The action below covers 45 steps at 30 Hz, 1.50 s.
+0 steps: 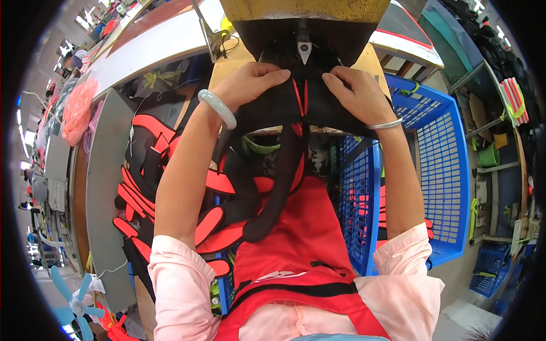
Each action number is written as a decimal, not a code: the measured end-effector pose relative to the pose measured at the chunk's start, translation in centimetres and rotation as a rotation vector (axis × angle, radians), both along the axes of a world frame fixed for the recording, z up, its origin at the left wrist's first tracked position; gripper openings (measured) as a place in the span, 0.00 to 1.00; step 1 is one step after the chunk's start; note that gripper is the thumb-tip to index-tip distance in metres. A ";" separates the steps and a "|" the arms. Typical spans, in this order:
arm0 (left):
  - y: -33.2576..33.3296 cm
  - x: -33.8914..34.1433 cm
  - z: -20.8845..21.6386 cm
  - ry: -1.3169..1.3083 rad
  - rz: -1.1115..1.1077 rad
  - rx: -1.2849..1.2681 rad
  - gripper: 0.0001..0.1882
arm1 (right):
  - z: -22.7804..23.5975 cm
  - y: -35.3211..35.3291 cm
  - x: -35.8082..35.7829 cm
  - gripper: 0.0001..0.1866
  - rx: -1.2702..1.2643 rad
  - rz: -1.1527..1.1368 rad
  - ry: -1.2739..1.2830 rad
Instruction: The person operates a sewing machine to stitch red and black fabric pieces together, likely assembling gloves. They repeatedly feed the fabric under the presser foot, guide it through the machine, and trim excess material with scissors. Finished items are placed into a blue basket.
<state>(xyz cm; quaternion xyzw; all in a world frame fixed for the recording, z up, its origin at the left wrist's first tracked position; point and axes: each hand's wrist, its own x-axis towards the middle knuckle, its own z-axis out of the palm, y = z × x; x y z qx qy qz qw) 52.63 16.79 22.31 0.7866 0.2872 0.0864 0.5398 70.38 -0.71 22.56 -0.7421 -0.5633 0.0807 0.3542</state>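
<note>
My left hand (253,85) and my right hand (359,94) pinch a black fabric piece (259,111), one on each side of its middle. Two narrow red strips run down the fabric between my hands. The piece lies under a yellow and black machine head (301,10), and a pointed metal part (305,52) of the machine sits just beyond my fingertips. Some of the fabric's far edge is lost in the dark shadow there. A long black strip with red edging (278,184) hangs from the work down over my red apron (293,227).
Black and red cut pieces (151,133) are heaped at my left, beside a grey panel (105,199). On my right stands a blue plastic crate (463,170) holding red-edged pieces. A white table (148,62) runs along the far left. A blue fan (78,307) is at lower left.
</note>
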 end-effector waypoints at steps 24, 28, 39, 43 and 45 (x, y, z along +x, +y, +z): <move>-0.3 -3.4 0.4 -0.201 -0.082 -0.114 0.17 | 0.3 -3.7 2.1 0.22 0.041 -0.015 0.253; -4.5 -5.0 -1.1 -0.268 -0.069 -0.099 0.15 | -3.2 -7.9 -2.2 0.17 0.039 0.152 0.694; -9.8 -8.1 -0.5 -0.486 -0.018 -0.383 0.13 | -5.9 -11.6 -8.8 0.14 0.026 -0.003 0.461; -10.5 -9.4 1.3 -0.544 0.020 -0.277 0.12 | -3.0 -12.6 -8.7 0.10 0.189 -0.037 0.234; -11.4 -9.8 2.3 -0.593 0.061 -0.139 0.12 | -0.5 -13.4 -8.7 0.09 0.248 -0.036 0.117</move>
